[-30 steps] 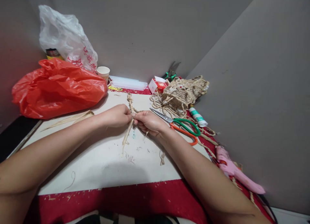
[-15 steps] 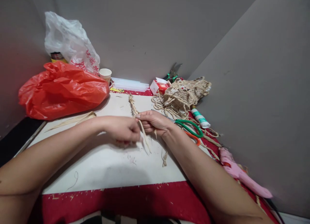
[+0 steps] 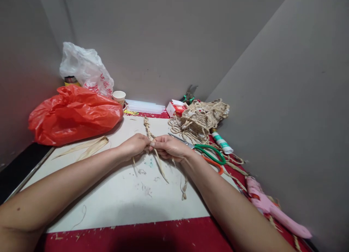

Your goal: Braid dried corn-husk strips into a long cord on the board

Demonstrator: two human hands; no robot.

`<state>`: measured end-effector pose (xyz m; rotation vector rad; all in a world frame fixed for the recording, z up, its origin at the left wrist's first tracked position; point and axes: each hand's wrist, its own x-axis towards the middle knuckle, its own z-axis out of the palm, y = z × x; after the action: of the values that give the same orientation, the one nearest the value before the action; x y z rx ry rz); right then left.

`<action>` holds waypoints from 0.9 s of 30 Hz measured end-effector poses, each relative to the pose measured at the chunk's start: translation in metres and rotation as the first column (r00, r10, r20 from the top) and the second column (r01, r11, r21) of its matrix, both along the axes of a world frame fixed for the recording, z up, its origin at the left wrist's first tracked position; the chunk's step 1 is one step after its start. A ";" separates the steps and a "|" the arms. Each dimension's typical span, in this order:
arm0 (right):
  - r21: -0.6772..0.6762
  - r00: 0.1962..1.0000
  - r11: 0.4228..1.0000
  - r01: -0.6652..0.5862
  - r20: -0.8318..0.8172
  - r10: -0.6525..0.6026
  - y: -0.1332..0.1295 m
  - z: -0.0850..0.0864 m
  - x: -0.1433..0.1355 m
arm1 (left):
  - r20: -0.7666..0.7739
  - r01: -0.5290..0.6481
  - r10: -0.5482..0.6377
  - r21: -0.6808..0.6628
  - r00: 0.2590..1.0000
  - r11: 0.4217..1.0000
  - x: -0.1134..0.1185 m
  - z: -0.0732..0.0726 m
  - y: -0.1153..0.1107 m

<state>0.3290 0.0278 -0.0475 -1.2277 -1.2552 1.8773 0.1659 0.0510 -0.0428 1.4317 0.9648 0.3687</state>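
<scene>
A braid of dry, straw-coloured husk lies on the white board, pointing away from me. At its near end my left hand and my right hand meet, fingertips almost touching. Each pinches husk strands; the exact grip of the left is partly hidden. A pale loose strip hangs toward me between them, and a thinner end dangles under the left hand. Next to my right wrist lie scissors with one green and one orange handle. A small knotted husk piece rests nearer me.
Loose husks and a red plastic bag lie left. A paper cup, clear sticks and a red box stand behind. Right are coiled cord, pruning shears, a green-white roll and a pink glue gun.
My left hand has gone from a blurred position below the right hand up to the braid's near end, where it pinches strands. My right hand keeps its pinch. The whole view has shifted slightly.
</scene>
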 end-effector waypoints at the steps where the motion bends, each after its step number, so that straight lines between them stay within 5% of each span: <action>1: 0.005 1.000 1.000 0.001 0.013 -0.001 0.000 0.000 0.000 | -0.007 -0.005 0.005 0.033 1.000 0.999 0.000 0.000 0.001; 11: 0.193 0.932 0.969 -0.155 0.354 0.079 -0.001 0.000 0.006 | -0.122 0.138 -0.105 0.300 0.987 0.944 -0.009 -0.008 0.015; 19: 0.410 0.616 0.800 -0.439 0.785 -0.065 -0.004 0.010 0.003 | 0.003 -0.039 0.041 0.365 0.999 0.930 0.004 -0.022 0.003; 24: 0.366 0.367 0.730 -0.576 0.915 -0.169 -0.026 0.040 -0.009 | 0.018 -0.169 0.169 0.182 0.986 0.969 0.008 -0.025 -0.005; 27: 0.432 0.349 0.678 -0.595 0.898 -0.267 -0.037 0.073 -0.024 | 0.008 -0.182 0.183 0.146 0.983 0.972 0.014 -0.021 -0.007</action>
<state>0.3049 -0.0094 0.0254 -1.7253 -2.5101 0.3166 0.1800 0.0444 -0.0641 1.4804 1.0957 0.5826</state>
